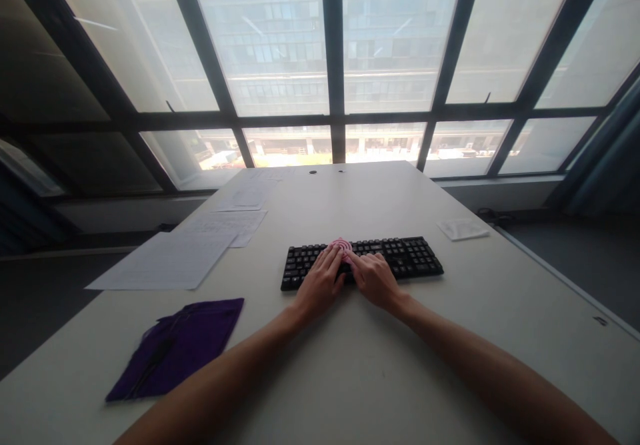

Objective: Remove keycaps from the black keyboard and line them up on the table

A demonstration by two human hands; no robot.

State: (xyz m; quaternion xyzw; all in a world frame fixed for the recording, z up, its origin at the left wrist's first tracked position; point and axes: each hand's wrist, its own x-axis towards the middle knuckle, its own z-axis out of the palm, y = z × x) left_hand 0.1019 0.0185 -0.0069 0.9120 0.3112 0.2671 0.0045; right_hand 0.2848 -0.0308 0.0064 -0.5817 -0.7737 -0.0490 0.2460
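1. Left of the frame: at least three paper sheets (165, 258) overlap in a run along the table's left edge, the nearest one's corner reaching that edge. Their print is too faint to read.
2. Lower left: one purple pouch (200, 332) lies flat, a dark strip across it, no lettering legible. The left forearm passes over its lower right side.
3. Centre: one black keyboard (417, 258) sits well apart from the side edges of the white table (330, 372), with tabletop on every side of it. Key legends and any brand are too small to make out.
4. Centre, over the keys: the left hand (320, 282) lies with fingers stretched out together, their tips on one pink piece (342, 245) with ring-like lines.
5. That pink piece is on the upper middle of the keyboard, between the two hands.
6. Just right of centre: the right hand (375, 278) points its index finger to the pink piece's lower right rim, other fingers curled; whether it grips, I cannot tell.
7. Right of the frame: one white packet (463, 229) lies near the table's right edge, no writing readable. Farther right, one small dark mark (601, 321) beside that edge is unreadable.
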